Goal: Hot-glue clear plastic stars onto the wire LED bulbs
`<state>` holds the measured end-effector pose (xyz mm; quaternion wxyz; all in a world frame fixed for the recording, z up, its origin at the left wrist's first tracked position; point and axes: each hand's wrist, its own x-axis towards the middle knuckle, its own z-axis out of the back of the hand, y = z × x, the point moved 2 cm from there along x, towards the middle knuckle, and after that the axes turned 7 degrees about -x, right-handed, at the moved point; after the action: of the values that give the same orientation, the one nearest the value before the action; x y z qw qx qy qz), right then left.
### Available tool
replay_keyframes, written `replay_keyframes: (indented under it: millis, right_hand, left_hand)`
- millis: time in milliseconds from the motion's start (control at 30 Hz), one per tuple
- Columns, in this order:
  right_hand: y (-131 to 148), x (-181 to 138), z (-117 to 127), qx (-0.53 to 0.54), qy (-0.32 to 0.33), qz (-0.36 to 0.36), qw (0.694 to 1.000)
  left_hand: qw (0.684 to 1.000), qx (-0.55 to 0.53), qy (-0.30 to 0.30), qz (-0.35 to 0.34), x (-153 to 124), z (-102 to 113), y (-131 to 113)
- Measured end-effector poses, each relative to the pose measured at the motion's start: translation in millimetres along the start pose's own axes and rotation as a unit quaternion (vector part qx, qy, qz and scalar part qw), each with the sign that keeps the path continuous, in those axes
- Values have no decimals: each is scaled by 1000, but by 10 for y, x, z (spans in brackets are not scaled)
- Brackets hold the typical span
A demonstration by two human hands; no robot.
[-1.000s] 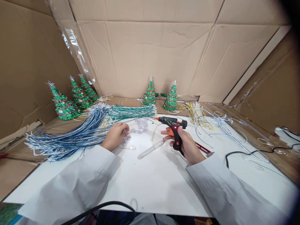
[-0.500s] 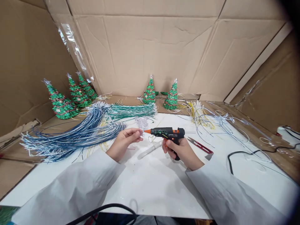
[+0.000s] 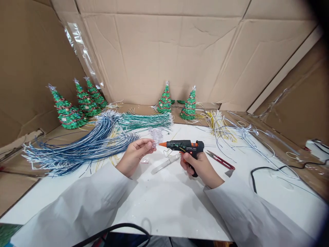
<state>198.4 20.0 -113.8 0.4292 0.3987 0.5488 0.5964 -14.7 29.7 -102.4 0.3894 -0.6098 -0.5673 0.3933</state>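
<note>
— What does each of the hands have?

— The right hand (image 3: 199,166) is wrapped around the grip of a black hot-glue gun with an orange nozzle (image 3: 182,146), a finger on the orange trigger. The left hand (image 3: 136,154) pinches a small, clear, glittery star-like ornament (image 3: 153,144) between thumb and fingertips, held just above the white desk (image 3: 169,202).

— How do the two lie to each other?

— The gun's long axis runs almost level, right to left, with the nozzle pointing straight at the ornament. The tip is just beside the piece; whether it touches, I cannot tell. So the ornament sits directly left of the gun, in the left hand, and the right hand is a gun's length away.

— What's around them?

— A translucent glue stick (image 3: 166,164) lies on the desk below the gun, and red-handled thread snips (image 3: 221,160) rest just right of the right hand. A pile of clear glittery pieces (image 3: 156,133) sits behind the ornament. Bundles of blue-and-white wires (image 3: 77,149) and green-and-white wires (image 3: 146,121) fan out at left, yellow wires (image 3: 218,125) at right, and small green tinsel trees (image 3: 189,107) stand by the cardboard walls (image 3: 164,51).
</note>
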Motion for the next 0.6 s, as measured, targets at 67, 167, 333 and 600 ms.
replay_keyframes:
  millis: [67, 167, 333, 600]
  right_hand:
    - [-2, 0, 0, -5, -2, -4, 1000]
    - [-18, -1, 3, -13, -1, -11, 1000]
    - [-42, 5, 1, -16, -3, -30, 999]
    - [-108, 28, -2, 29, 8, -79, 996]
  left_hand:
    - [1000, 5, 4, -3, 2, -1, 5]
    - [1000, 5, 7, -4, 5, -4, 10]
    - [999, 29, 14, -15, -5, -23, -5]
    - [997, 69, 4, -24, 1, 12, 15]
